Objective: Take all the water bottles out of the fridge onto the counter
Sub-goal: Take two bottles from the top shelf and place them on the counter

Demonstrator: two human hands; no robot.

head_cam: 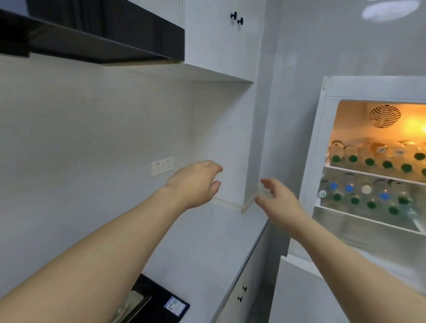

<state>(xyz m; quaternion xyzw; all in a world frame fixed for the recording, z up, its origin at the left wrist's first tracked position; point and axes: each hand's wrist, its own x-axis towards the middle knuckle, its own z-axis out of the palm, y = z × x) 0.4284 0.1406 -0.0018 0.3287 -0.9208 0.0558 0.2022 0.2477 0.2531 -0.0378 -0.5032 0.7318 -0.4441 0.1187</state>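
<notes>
A: Water bottles [381, 162] — is one held by either hand?
B: None. The left hand [194, 183] is raised over the worktop [213, 241], fingers loosely curled and empty; the right hand [278, 198] is spread open, nothing gripped.
A: What is found around them?
B: A wall socket [162, 165] just left of the left hand, a black hob [160, 312] below.
A: And the bottles?
B: Laid on two shelves inside the open fridge [322, 147], right of the right hand, apart from it.

Single head view
Looks forward from head height over the worktop [213, 241], the open fridge [381, 164] near at right.
</notes>
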